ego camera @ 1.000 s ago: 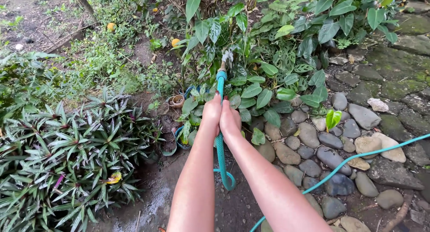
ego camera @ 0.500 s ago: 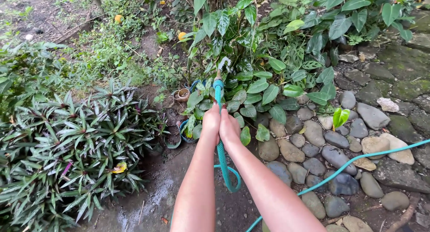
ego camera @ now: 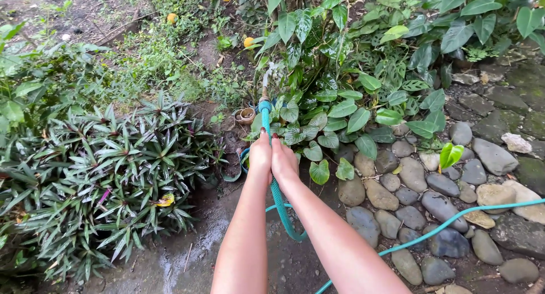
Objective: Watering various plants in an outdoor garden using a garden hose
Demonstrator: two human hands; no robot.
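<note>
The teal hose (ego camera: 276,194) loops over wet ground, then rises between both hands. Left hand (ego camera: 260,156) and right hand (ego camera: 283,159) press together, fingers closed around the hose. Beyond them, its nozzle (ego camera: 265,95) points into leafy plants (ego camera: 340,109).

Two-hand grip on hose, nozzle aimed at foliage

Your left hand (ego camera: 260,156) and right hand (ego camera: 283,160) clasp the teal ribbed rubber garden hose (ego camera: 277,198) together, its water-spraying end (ego camera: 265,105) pointing at broad green leafy plants (ego camera: 340,109). Rounded grey cobblestones (ego camera: 426,203) lie right; spiky purple-green groundcover (ego camera: 108,174) lies left.
</note>
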